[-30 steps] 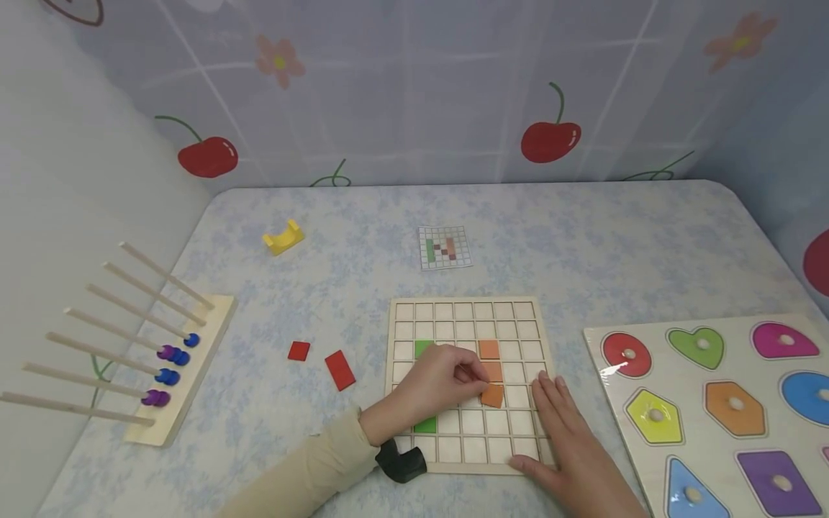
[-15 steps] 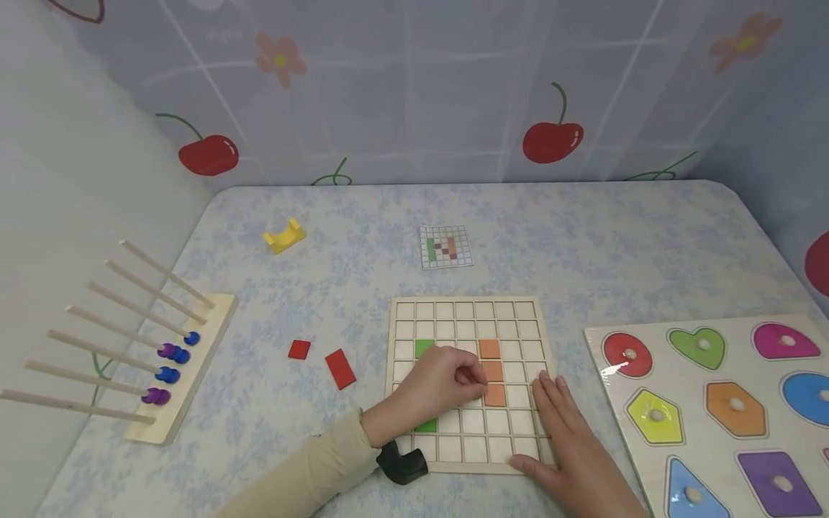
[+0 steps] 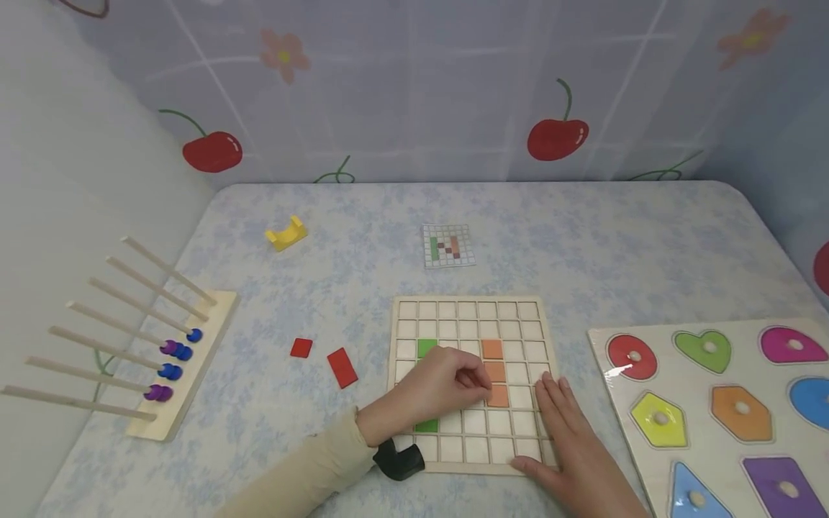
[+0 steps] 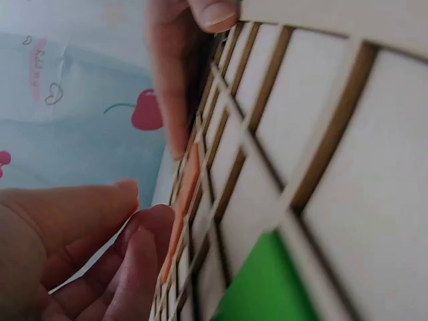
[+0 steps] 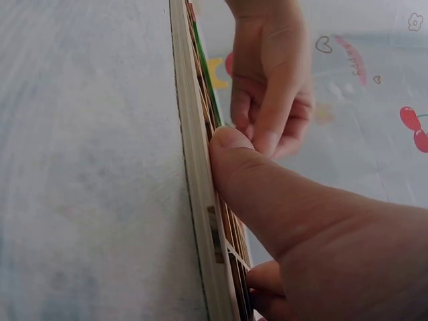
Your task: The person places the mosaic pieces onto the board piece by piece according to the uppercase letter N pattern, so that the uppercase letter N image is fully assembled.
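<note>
Lowest orange tile (image 3: 499,396) straightens on grid board (image 3: 466,329)
Crooked a second ago, it now lies square to the board.

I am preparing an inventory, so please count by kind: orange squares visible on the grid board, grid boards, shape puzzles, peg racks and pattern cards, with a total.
Orange squares in sight: 3
Grid board: 1
Shape puzzle: 1
Peg rack: 1
Pattern card: 1
Total: 7
</note>
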{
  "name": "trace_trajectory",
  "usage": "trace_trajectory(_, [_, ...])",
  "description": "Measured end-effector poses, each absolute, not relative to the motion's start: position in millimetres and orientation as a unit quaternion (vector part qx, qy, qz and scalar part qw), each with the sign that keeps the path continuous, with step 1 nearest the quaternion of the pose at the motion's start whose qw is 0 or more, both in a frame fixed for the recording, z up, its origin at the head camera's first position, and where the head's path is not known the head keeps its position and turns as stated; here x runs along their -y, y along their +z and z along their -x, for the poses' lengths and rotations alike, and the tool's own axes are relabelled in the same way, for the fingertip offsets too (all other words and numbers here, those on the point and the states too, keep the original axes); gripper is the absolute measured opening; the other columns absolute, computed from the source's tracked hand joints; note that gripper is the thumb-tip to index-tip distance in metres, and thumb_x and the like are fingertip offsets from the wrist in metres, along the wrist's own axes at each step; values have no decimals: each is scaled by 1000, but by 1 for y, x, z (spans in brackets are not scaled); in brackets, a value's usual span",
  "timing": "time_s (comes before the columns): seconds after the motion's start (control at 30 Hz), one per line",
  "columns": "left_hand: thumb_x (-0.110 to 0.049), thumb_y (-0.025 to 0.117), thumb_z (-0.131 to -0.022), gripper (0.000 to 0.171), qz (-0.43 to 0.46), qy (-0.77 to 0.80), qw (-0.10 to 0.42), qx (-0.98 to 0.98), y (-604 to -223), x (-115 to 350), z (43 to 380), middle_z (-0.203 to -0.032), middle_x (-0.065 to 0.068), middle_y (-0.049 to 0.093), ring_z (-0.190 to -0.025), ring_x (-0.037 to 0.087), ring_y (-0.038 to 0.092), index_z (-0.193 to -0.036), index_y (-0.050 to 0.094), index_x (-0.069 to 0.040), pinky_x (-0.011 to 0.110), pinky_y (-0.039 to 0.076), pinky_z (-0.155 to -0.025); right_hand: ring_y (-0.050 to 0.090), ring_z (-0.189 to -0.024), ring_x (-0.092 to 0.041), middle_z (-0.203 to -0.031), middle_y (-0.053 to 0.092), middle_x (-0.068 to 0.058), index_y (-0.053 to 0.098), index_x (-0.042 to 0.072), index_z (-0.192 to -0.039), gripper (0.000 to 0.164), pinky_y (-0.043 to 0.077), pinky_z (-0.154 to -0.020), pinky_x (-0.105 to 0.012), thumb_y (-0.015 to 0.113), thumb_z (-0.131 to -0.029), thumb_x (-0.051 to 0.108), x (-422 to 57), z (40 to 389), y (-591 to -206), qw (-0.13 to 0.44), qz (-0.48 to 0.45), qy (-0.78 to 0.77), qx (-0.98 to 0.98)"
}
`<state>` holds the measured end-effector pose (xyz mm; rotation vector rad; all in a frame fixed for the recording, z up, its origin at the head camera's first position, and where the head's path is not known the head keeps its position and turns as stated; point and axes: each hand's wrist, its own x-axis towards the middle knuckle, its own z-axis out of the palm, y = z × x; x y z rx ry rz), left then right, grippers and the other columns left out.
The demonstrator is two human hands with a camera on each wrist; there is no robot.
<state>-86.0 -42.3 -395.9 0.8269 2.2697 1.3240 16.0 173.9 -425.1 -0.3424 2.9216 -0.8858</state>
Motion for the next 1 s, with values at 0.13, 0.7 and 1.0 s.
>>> trace_trajectory(0.13, [-6,72,-83,7,-284,493,191,-800,-382,74,96,-84,-5,65,-76,3,60,-89,70,-8,21,50,-70,6,-140,-24,-150,24,-15,28,2,-146,101,-1,-93,-4,74,-72,52,-173,-17,-427,38,108,-293,-949])
trace_trajectory(0.7, [-20,74,-82,39,-105,402,80,-906,-400,272,97,-116,4,59,-103,21,53,-118,63,-8,38,43,-88,5,-140,-25,-151,21,-14,25,4,-148,102,16,-106,-23,70,-73,57,-174,-16,-426,58,105,-289,-950])
trace_trajectory(1.0, [-12,78,-78,27,-133,347,28,-928,-409,276,101,-96,0,58,-84,17,49,-104,70,-9,27,41,-68,5,-140,-24,-151,20,-13,23,5,-148,103,16,-106,-23,70,-73,56,-175,-15,-426,57,104,-285,-951])
